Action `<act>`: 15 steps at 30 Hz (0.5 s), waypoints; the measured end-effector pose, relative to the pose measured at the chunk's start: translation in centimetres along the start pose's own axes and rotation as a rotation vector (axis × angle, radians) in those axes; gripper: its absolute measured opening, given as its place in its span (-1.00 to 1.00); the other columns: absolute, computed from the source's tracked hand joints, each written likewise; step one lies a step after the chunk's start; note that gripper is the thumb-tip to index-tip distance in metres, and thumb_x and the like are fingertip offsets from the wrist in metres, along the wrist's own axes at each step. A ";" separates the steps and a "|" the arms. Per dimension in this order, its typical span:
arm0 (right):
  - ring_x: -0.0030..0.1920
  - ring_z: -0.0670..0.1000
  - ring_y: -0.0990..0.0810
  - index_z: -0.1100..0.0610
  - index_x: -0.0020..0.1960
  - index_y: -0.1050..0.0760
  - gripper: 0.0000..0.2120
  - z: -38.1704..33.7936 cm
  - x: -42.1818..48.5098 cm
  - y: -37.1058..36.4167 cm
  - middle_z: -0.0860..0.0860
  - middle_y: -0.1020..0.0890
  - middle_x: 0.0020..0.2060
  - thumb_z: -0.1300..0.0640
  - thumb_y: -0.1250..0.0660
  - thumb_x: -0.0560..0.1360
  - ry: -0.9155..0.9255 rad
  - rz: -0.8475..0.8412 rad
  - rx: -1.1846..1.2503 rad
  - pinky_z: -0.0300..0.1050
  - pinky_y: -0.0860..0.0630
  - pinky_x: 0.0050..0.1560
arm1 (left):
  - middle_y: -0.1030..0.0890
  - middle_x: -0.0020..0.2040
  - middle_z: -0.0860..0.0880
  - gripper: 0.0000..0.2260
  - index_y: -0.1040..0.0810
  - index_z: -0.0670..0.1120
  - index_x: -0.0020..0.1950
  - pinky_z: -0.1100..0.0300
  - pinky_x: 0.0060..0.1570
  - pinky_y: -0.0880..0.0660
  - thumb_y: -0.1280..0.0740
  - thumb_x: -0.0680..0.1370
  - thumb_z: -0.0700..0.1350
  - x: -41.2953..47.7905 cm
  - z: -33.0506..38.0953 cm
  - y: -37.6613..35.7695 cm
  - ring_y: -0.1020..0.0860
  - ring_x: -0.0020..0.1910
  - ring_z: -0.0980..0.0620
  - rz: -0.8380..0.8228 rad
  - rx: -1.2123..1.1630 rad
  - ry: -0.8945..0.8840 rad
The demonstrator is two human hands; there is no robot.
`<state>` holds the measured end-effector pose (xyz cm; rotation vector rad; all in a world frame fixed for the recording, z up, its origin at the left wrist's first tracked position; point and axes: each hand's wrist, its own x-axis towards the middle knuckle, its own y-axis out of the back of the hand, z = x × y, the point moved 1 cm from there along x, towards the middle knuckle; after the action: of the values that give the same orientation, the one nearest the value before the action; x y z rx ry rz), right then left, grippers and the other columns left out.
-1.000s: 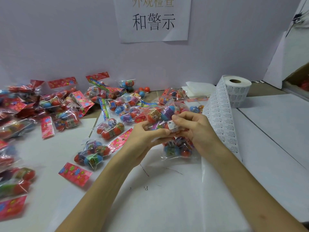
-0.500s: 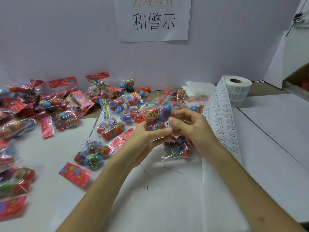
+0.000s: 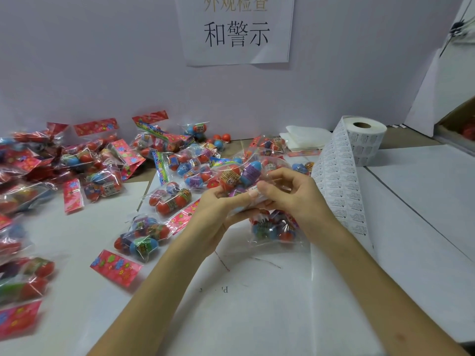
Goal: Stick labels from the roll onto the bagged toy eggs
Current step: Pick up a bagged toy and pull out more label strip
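Pale lilac wall (image 3: pixel 102 73) at the back, with a white paper sign with black characters (image 3: pixel 236 32) taped to it. Below it is a table covered in white paper sheets (image 3: pixel 257 317).

Far left and across the middle we see a loose pile of clear plastic bags of red, blue and purple toy eggs with red flowery header cards (image 3: pixel 102 176), blurred at the left edge.

The left hand (image 3: pixel 221 209) is raised above the table at centre. Its fingers curl under the held clear bag of eggs (image 3: pixel 241 176) and its thumb lies on top, gripping it.

A small white printed label (image 3: pixel 255 189) sits on that bag where the two thumbs meet.

The right hand (image 3: pixel 295 196) grips the same bag from the right, thumb pressed beside the label, other fingers bent behind.

Another clear bag of eggs (image 3: pixel 275 229) lies flat on the table right under the hands.

Just right of the right hand, a long white strip of printed labels (image 3: pixel 339 181) runs down along the table from a white label roll (image 3: pixel 365 140) standing upright near the wall.

A folded white cloth or paper (image 3: pixel 305 136) lies left of the roll.

At the far right edge we see part of a brown cardboard box (image 3: pixel 457 122).
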<state>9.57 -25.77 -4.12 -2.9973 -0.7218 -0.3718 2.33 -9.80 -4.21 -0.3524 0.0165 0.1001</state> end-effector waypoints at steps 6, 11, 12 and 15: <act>-0.13 0.05 -0.74 -0.04 -0.13 -0.73 -0.92 -0.2 0.0 0.2 0.02 -0.74 -0.19 0.01 -0.49 0.40 -0.001 -0.051 0.058 -0.13 -0.67 -0.13 | -0.69 0.17 -0.27 -0.49 -0.55 -0.34 0.30 0.12 0.02 -0.67 -0.49 0.39 -0.19 0.1 0.0 0.4 -0.70 0.13 -0.20 0.020 -0.054 0.063; -0.15 0.10 -0.75 0.05 -0.12 -0.73 -0.79 -0.2 0.1 0.1 0.10 -0.74 -0.18 0.15 -0.36 0.61 -0.050 -0.033 0.160 -0.09 -0.68 -0.15 | -0.69 0.18 -0.23 -0.53 -0.58 -0.31 0.27 0.09 0.09 -0.66 -0.46 0.39 -0.20 0.4 -0.3 0.5 -0.68 0.18 -0.15 0.008 -0.076 0.079; -0.15 0.10 -0.74 0.07 -0.10 -0.72 -0.83 -0.2 0.1 0.1 0.10 -0.73 -0.18 0.12 -0.38 0.60 -0.049 -0.034 0.162 -0.08 -0.67 -0.15 | -0.68 0.21 -0.26 -0.53 -0.57 -0.32 0.28 0.06 0.13 -0.66 -0.46 0.39 -0.21 0.5 -0.4 0.5 -0.66 0.21 -0.19 0.008 -0.079 0.070; -0.10 0.03 -0.73 -0.04 -0.07 -0.71 -0.95 -0.1 0.1 0.1 0.01 -0.73 -0.17 0.02 -0.51 0.47 0.006 -0.013 0.062 -0.09 -0.67 -0.12 | -0.66 0.24 -0.28 -0.53 -0.55 -0.31 0.33 0.00 0.20 -0.63 -0.49 0.46 -0.20 0.4 -0.5 0.3 -0.64 0.25 -0.23 -0.015 -0.081 0.029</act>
<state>9.66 -25.88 -4.02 -2.9342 -0.7380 -0.3525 2.71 -9.64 -4.83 -0.4348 0.0385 0.0806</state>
